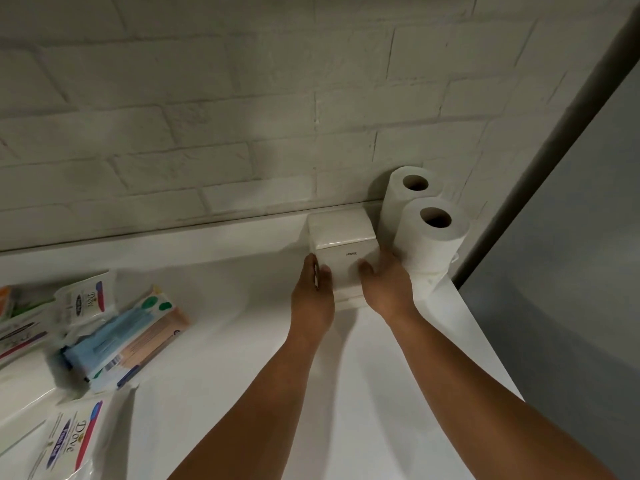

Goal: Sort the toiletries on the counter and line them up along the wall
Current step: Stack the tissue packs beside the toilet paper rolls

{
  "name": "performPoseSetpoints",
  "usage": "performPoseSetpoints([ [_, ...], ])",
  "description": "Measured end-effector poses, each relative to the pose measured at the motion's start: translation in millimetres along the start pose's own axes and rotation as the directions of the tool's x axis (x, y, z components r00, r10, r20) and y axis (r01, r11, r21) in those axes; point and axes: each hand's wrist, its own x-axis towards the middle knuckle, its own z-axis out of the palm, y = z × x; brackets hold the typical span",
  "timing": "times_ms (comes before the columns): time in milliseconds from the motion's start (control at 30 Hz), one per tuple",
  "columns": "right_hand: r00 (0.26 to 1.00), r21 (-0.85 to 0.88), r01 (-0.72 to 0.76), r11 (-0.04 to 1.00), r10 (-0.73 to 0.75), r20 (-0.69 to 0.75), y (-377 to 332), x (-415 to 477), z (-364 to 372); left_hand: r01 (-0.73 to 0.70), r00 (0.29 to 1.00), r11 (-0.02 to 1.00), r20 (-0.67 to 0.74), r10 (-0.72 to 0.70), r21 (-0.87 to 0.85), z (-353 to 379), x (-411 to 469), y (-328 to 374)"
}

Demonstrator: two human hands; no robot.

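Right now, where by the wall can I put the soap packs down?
The long bare strip of counter along the brick wall, between the white box and the pile of packets at the left, is free. The right corner is crowded: two toilet rolls stand tight beside the box.

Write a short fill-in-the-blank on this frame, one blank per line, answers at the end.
1. The left hand and right hand hold a white box that stands at the foot of the ___ wall.
2. ___ paper rolls stand upright to the right of the box.
3. The Dove packets lie at the ___ end of the counter.
Missing words: brick; Two; left.
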Motion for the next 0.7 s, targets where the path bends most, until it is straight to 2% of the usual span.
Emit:
performPoseSetpoints([
  [167, 1.0, 0.051, -0.029, 0.998, 0.029, -0.006, 3.1, 3.3, 3.1, 0.072, 0.996, 0.997, 0.048, -0.071, -0.027, 0.4, 1.6, 4.1],
  [500, 0.999, 0.117, -0.039, 0.992, 0.037, 0.026, 0.5, -1.7, -2.2, 0.099, 0.994, 0.995, 0.041, -0.1, 0.013, 0.5, 2.1, 5.6],
  [700, 0.998, 0.149, -0.051, 0.987, 0.044, 0.048, 5.7, -33.3, -16.8, 0.149, 0.989, 0.988, 0.025, -0.148, -0.045, -11.3, -10.3, 15.3],
])
